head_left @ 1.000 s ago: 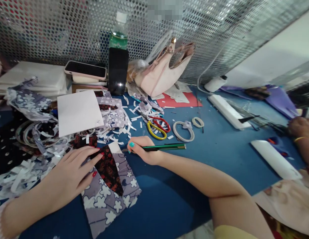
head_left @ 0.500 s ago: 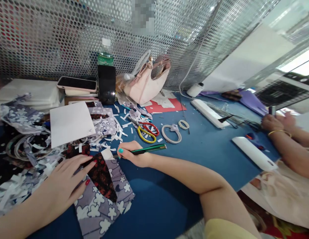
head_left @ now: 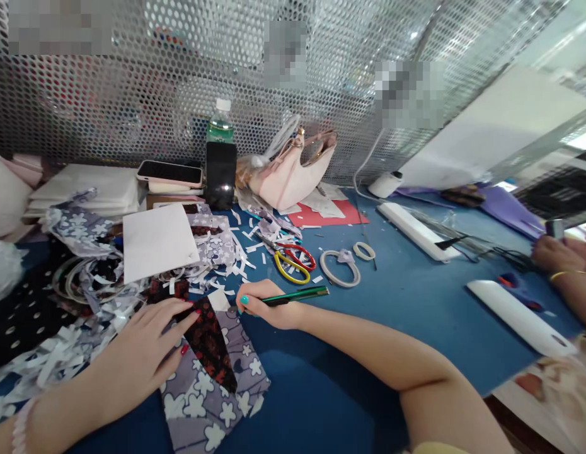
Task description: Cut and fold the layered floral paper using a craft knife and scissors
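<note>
Standing beside the bench, logging what is showing, largest first:
table (head_left: 397, 315): blue top, running under everything; perforated metal screen (head_left: 132, 82) standing behind it.
clutter: white paper strips (head_left: 42, 359) piling up at the left; a white card (head_left: 157, 241) lying on patterned scraps; a pink bag (head_left: 288, 173), a phone (head_left: 170, 171) and a bottle (head_left: 220, 123) sitting at the back.
fabric stack: purple floral fabric (head_left: 208, 394) lying flat at the near edge, a dark red-patterned piece (head_left: 210, 340) resting on top of it, long axis running from the far left toward the near right.
left hand (head_left: 142, 353): lying palm-down, fingers spread and flat, fingertips pressing the far-left edge of the dark piece; not pinching anything.
right hand (head_left: 269, 306): resting on the table just right of the fabric, fingers closed around a green pencil (head_left: 293, 295).
pencil: long axis lying nearly level, butt pointing right, tip end pointing left at the fabric's far corner, just beside a small white scrap (head_left: 219, 300); contact there not resolvable.
key relation: fabric sitting left of the pencil hand, between both hands; left hand already touching it, right hand close beside it.
scissors (head_left: 293, 260): yellow and red handles, lying idle beyond the right hand, near two tape rings (head_left: 340, 268).
other person's hand (head_left: 557, 255): working at the far right edge, well apart.
</note>
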`<state>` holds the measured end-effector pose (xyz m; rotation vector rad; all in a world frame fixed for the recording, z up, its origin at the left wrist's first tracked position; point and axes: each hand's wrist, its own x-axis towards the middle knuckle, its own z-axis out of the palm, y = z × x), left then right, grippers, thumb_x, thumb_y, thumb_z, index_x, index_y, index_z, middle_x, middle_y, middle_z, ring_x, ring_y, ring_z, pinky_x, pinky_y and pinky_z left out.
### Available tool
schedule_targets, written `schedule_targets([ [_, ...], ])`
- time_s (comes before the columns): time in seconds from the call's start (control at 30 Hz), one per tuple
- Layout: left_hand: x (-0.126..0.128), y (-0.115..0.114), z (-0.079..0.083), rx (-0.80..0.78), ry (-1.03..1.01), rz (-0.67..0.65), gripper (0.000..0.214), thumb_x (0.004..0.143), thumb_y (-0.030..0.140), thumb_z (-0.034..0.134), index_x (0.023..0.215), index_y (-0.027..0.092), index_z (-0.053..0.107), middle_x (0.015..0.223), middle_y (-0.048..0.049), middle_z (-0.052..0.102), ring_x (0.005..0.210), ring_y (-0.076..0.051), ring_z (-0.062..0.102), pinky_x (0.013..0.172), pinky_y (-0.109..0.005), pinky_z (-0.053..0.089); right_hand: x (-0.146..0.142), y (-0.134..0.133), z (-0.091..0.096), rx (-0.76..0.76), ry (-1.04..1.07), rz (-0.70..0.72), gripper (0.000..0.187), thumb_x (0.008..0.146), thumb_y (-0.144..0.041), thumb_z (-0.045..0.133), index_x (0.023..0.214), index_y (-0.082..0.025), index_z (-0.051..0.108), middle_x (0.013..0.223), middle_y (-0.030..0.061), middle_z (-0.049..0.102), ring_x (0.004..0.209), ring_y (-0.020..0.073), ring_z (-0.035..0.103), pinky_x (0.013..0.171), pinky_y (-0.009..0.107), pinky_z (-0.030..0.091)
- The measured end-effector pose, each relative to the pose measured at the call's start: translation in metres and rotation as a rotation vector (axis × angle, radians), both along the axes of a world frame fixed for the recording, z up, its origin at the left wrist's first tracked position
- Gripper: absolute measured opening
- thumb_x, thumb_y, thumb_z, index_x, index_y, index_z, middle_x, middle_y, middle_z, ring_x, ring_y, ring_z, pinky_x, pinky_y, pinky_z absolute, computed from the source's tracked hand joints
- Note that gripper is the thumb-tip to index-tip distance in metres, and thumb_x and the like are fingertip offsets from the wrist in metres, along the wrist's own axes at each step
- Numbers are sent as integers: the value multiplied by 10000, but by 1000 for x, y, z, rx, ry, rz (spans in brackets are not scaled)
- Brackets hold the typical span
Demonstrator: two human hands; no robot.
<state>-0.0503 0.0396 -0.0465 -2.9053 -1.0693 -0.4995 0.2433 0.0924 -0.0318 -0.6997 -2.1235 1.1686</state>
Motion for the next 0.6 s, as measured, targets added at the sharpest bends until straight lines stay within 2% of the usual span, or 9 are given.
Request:
schedule_targets([
  [0.2, 0, 0, 1, -8, -28, -7, 459, 958, 207, 432, 1398, 246, 554, 1365, -88, 583, 1217, -265, 570, 1016, -421, 491, 3, -1, -6, 13, -35, -8, 541, 1032, -579, 306, 757, -182, 548, 668, 5, 545, 605, 105, 515, 588, 229, 421],
  [0.33, 0, 1, 3, -22, -13, -17, 463, 962, 214, 438, 1411, 252, 543, 1366, -85, 592, 1236, -269, 564, 1023, -430, 492, 2, 1, -7, 166, 36, -44, 530, 1044, -540, 299, 786, -180, 591, 678, 32, 592, 652, 132, 565, 664, 260, 472],
  [0.43, 0, 1, 5, -31, -2, -23, 464, 958, 212, 443, 1408, 249, 549, 1355, -90, 600, 1228, -271, 569, 1012, -435, 501, 0, 4, -6, 250, 10, -106, 319, 1014, -410, 458, 843, -187, 610, 764, 41, 641, 723, 142, 591, 723, 265, 490],
  [0.53, 0, 0, 6, -35, 9, -17, 455, 954, 207, 445, 1392, 233, 564, 1358, -101, 592, 1225, -277, 566, 1013, -440, 499, -3, 5, -7, 246, -70, -160, 56, 905, -236, 567, 863, -198, 569, 820, 26, 636, 724, 132, 582, 695, 241, 490],
  [0.6, 1, 0, 7, -35, 19, -21, 447, 951, 208, 448, 1380, 222, 574, 1353, -107, 592, 1219, -281, 567, 1007, -441, 502, -4, 4, -8, 232, -76, -159, 42, 845, -162, 560, 858, -201, 553, 811, 13, 623, 711, 124, 578, 687, 227, 489],
])
